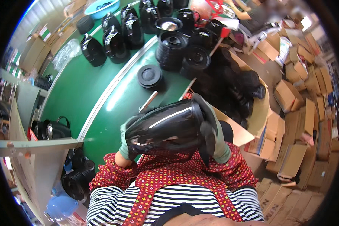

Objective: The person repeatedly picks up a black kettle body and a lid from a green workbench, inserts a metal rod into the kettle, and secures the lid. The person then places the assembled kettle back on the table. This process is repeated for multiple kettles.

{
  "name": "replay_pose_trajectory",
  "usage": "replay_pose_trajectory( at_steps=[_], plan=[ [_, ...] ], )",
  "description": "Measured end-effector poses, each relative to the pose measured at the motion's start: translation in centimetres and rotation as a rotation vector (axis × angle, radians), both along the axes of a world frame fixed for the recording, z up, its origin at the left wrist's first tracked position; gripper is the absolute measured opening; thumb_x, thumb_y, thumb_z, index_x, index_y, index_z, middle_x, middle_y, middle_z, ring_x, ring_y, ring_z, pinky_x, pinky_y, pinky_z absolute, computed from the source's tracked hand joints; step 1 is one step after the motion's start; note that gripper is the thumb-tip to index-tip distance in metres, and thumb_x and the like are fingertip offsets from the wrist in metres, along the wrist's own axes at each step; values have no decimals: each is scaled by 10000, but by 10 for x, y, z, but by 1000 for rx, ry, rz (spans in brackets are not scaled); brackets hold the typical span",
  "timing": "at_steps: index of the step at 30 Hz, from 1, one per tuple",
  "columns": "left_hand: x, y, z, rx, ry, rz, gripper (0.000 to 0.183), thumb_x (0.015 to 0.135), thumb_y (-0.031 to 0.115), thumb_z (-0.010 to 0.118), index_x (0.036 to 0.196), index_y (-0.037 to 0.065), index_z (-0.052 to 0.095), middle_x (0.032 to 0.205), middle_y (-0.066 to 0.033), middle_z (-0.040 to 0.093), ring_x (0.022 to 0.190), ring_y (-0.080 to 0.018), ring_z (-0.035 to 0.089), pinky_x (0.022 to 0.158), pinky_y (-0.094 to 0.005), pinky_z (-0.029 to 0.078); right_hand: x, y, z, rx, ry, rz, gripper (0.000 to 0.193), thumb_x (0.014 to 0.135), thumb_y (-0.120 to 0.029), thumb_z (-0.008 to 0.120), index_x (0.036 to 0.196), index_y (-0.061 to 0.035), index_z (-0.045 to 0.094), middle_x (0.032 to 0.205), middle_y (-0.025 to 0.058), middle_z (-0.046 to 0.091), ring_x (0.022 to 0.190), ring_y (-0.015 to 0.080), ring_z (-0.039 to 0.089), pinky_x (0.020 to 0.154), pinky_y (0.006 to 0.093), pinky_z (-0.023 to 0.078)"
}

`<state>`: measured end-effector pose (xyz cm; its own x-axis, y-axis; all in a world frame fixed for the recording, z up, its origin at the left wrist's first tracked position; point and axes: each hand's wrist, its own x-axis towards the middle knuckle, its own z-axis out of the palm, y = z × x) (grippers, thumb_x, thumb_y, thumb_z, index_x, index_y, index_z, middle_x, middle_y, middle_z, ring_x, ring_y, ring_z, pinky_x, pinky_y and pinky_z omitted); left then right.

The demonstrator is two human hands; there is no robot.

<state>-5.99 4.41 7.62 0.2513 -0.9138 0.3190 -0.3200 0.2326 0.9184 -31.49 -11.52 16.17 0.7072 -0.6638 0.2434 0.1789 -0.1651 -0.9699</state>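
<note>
A large glossy black jug body (164, 128) lies sideways in front of my chest, held between both hands. My left hand (125, 139), in a pale green glove, is closed around its left end, the fingers partly hidden behind it. At its wider right end, my right hand (214, 137) grips the rim in a green glove with dark finger coating. Just beyond the jug body, a short pile of round black lids (149, 76) sits on the green table (113, 109). A taller stack of black round parts (171, 49) stands behind it.
Several glossy black jug bodies (115, 45) stand at the far left, near a light blue basin (101, 9). To my right, an open carton (258, 116) holds many black parts. Flattened cardboard boxes (293, 162) cover the floor there. A metal rail (115, 84) crosses the table.
</note>
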Motion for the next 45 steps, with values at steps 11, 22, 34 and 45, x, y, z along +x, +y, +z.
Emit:
replay_pose_trajectory(
  at_steps=[11, 22, 34, 45],
  plan=[
    [-6, -28, 25, 91, -207, -41, 642, 724, 189, 937, 1272, -43, 697, 1224, -152, 760, 1148, -227, 714, 1016, -382, 564, -71, -35, 9, -438, 223, -30, 941, 1047, -639, 496, 1663, 30, 257, 1729, 226, 262, 1602, 385, 241, 1311, 458, 162],
    [-32, -55, 110, -107, -441, -108, 523, 772, 174, 901, 1186, -77, 702, 1338, -265, 686, 1087, -329, 742, 951, -414, 600, -65, -5, -2, 762, -84, 29, 821, 1084, -691, 373, 1542, -17, 474, 1481, 182, 600, 1301, 286, 635, 1072, 428, 532],
    [-49, -63, 138, -80, -554, -251, 538, 719, 178, 917, 1186, -19, 736, 1276, -254, 703, 1036, -345, 757, 991, -430, 583, -78, 0, 12, 670, -90, 112, 888, 1046, -679, 489, 1635, -36, 322, 1541, 183, 551, 1350, 290, 604, 1151, 446, 484],
    [-49, -74, 112, -192, -572, -184, 430, 782, 123, 879, 1149, -55, 742, 1365, -331, 649, 1016, -364, 784, 895, -401, 621, -72, 13, -31, 726, -327, -65, 693, 1142, -546, 387, 1612, -38, 387, 1474, 108, 591, 1334, 208, 592, 1150, 368, 462]
  ],
)
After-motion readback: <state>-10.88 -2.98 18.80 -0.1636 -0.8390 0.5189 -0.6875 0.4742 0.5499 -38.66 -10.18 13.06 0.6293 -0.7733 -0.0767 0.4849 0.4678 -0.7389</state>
